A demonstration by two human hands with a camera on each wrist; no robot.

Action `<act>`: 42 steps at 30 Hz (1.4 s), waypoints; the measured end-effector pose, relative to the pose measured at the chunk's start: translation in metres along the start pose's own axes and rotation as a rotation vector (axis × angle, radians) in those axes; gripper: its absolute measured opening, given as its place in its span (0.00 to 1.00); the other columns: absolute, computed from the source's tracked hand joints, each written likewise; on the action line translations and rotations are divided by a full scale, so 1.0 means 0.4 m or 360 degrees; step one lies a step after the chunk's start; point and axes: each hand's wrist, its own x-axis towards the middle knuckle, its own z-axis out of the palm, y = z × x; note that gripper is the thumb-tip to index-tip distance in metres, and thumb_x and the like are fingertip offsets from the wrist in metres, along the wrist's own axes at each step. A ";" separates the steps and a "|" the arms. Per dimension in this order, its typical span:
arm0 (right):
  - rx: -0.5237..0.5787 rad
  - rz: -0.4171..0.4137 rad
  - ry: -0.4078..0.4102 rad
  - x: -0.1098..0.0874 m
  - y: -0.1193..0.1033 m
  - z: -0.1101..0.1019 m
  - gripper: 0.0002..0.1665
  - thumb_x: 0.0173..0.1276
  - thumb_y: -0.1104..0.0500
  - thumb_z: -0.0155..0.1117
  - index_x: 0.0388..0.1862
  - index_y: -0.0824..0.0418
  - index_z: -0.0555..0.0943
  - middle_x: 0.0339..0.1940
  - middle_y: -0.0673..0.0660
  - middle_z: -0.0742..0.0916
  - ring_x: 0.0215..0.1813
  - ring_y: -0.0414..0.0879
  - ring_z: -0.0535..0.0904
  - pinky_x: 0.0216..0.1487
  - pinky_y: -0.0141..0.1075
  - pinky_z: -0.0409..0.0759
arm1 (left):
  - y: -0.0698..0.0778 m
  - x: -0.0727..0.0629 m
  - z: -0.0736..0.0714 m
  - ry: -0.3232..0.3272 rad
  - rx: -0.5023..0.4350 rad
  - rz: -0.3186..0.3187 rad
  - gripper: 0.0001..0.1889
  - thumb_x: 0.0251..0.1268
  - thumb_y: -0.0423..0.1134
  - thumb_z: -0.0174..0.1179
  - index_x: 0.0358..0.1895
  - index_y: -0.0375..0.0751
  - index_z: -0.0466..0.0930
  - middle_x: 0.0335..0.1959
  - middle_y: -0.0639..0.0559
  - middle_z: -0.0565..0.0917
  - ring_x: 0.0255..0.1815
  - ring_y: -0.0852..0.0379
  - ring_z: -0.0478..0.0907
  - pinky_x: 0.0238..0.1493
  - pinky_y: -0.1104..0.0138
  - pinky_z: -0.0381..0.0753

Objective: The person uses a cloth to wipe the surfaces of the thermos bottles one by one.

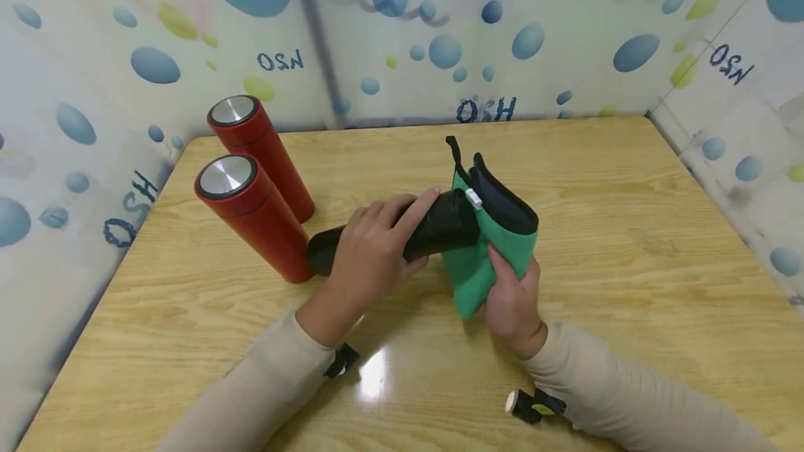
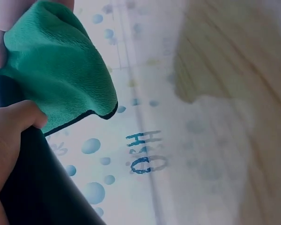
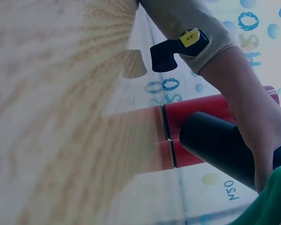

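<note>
My left hand (image 1: 370, 246) grips a black cylindrical bottle (image 1: 442, 225) round its middle and holds it tilted nearly sideways above the table. A folded green towelling cloth (image 1: 467, 284), dark on its other side, with a black edge, hanging loop and small white label, is pinched in my right hand (image 1: 515, 302). The bottle's right end meets the cloth; that contact is partly hidden. In the left wrist view, the cloth (image 2: 61, 70) hangs beside the bottle's end. The bottle's rounded far end (image 3: 201, 133) shows in the right wrist view.
Two red thermos flasks with steel-topped lids, a front one (image 1: 254, 211) and a rear one (image 1: 260, 152), stand upright at the left. They are on a glossy wooden table (image 1: 628, 243), with a patterned wall covering (image 1: 408, 54) behind. A small camera is strapped to each wrist.
</note>
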 end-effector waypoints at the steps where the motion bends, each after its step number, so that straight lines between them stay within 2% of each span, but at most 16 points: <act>1: -0.0001 -0.0041 -0.0020 -0.001 0.001 -0.002 0.16 0.73 0.67 0.51 0.55 0.60 0.79 0.43 0.44 0.86 0.42 0.35 0.83 0.55 0.28 0.80 | 0.001 0.001 0.000 -0.0005 -0.0007 -0.0005 0.47 0.48 0.48 0.77 0.74 0.54 0.64 0.55 0.46 0.82 0.47 0.45 0.83 0.47 0.51 0.85; 4: -0.0011 -0.0157 -0.0062 -0.003 0.003 -0.007 0.19 0.70 0.70 0.51 0.54 0.56 0.81 0.45 0.42 0.87 0.43 0.34 0.82 0.56 0.27 0.79 | 0.005 0.003 0.000 -0.0027 -0.0048 -0.0057 0.47 0.48 0.48 0.76 0.75 0.55 0.63 0.54 0.46 0.83 0.47 0.45 0.83 0.47 0.51 0.85; 7: -0.0005 -0.0186 -0.0081 -0.008 0.002 -0.008 0.22 0.68 0.72 0.51 0.53 0.54 0.82 0.47 0.41 0.87 0.47 0.33 0.82 0.58 0.26 0.79 | 0.008 -0.001 0.002 -0.0054 -0.0074 -0.0134 0.46 0.48 0.47 0.76 0.74 0.54 0.63 0.53 0.45 0.83 0.47 0.45 0.84 0.47 0.52 0.85; 10: -0.0071 -0.0140 -0.0065 -0.006 -0.002 -0.005 0.21 0.69 0.71 0.51 0.54 0.56 0.81 0.48 0.41 0.87 0.50 0.34 0.81 0.58 0.26 0.78 | 0.009 -0.002 0.003 -0.0068 -0.0057 -0.0179 0.46 0.48 0.48 0.75 0.74 0.54 0.63 0.53 0.45 0.83 0.47 0.46 0.84 0.47 0.52 0.85; 13: -0.0084 -0.0045 -0.0035 0.000 -0.007 0.000 0.18 0.71 0.69 0.51 0.56 0.60 0.79 0.48 0.43 0.86 0.51 0.36 0.79 0.58 0.27 0.77 | 0.008 -0.001 0.002 -0.0066 -0.0033 -0.0173 0.46 0.49 0.48 0.74 0.74 0.55 0.63 0.53 0.46 0.83 0.46 0.46 0.84 0.47 0.52 0.85; 17: -0.0014 0.0047 0.0011 0.004 -0.011 0.007 0.18 0.70 0.70 0.51 0.55 0.59 0.79 0.47 0.43 0.85 0.51 0.35 0.80 0.58 0.28 0.78 | 0.006 -0.001 -0.003 -0.0053 -0.0030 -0.0142 0.46 0.49 0.48 0.75 0.74 0.55 0.63 0.53 0.45 0.83 0.46 0.45 0.84 0.47 0.52 0.86; 20: 0.0009 0.0104 0.0009 0.003 -0.013 0.010 0.18 0.70 0.70 0.51 0.55 0.59 0.78 0.46 0.43 0.85 0.50 0.35 0.80 0.57 0.28 0.78 | 0.002 -0.002 -0.004 -0.0027 -0.0079 -0.0165 0.45 0.49 0.48 0.75 0.74 0.54 0.64 0.52 0.44 0.84 0.46 0.45 0.84 0.47 0.52 0.86; 24: -0.0050 0.0182 -0.0093 0.009 -0.017 0.012 0.13 0.75 0.64 0.49 0.55 0.62 0.75 0.43 0.44 0.84 0.48 0.36 0.81 0.55 0.29 0.80 | -0.006 0.003 -0.005 0.0012 -0.0242 -0.0288 0.46 0.49 0.49 0.75 0.74 0.52 0.62 0.53 0.44 0.83 0.48 0.46 0.84 0.51 0.52 0.85; 28: -0.0166 0.0265 -0.0259 0.011 -0.016 0.006 0.12 0.79 0.60 0.45 0.53 0.63 0.73 0.39 0.44 0.84 0.44 0.37 0.83 0.51 0.30 0.82 | -0.008 0.004 -0.013 0.0066 -0.0520 -0.0420 0.49 0.50 0.48 0.77 0.75 0.49 0.58 0.62 0.46 0.79 0.59 0.49 0.80 0.63 0.53 0.80; 31: -0.0216 0.0315 -0.0358 0.007 -0.014 0.003 0.12 0.79 0.60 0.45 0.54 0.64 0.72 0.39 0.44 0.85 0.43 0.37 0.84 0.49 0.31 0.83 | -0.005 0.004 -0.022 0.0142 -0.0708 -0.0459 0.50 0.50 0.46 0.77 0.75 0.46 0.56 0.68 0.49 0.75 0.65 0.52 0.76 0.68 0.55 0.75; 34: -0.0204 0.0336 -0.0417 0.003 -0.016 0.003 0.14 0.78 0.60 0.46 0.55 0.67 0.71 0.40 0.45 0.85 0.44 0.38 0.84 0.50 0.32 0.83 | 0.001 0.007 -0.031 0.0234 -0.0811 -0.0398 0.50 0.50 0.43 0.77 0.75 0.43 0.56 0.69 0.48 0.73 0.66 0.53 0.75 0.70 0.57 0.74; 37: -0.0172 0.0367 -0.0492 -0.003 -0.022 0.004 0.15 0.77 0.60 0.47 0.56 0.68 0.71 0.42 0.45 0.85 0.45 0.37 0.84 0.50 0.31 0.83 | 0.007 0.007 -0.035 0.0306 -0.0903 -0.0263 0.50 0.48 0.40 0.78 0.73 0.38 0.57 0.68 0.44 0.74 0.66 0.50 0.75 0.70 0.56 0.74; 42: -0.0069 0.0346 -0.0707 -0.007 -0.031 0.002 0.11 0.79 0.61 0.45 0.53 0.60 0.72 0.43 0.43 0.85 0.46 0.36 0.84 0.49 0.31 0.84 | 0.019 0.007 -0.036 0.0416 -0.1093 -0.0058 0.47 0.51 0.45 0.75 0.70 0.29 0.57 0.63 0.36 0.77 0.62 0.44 0.79 0.67 0.54 0.76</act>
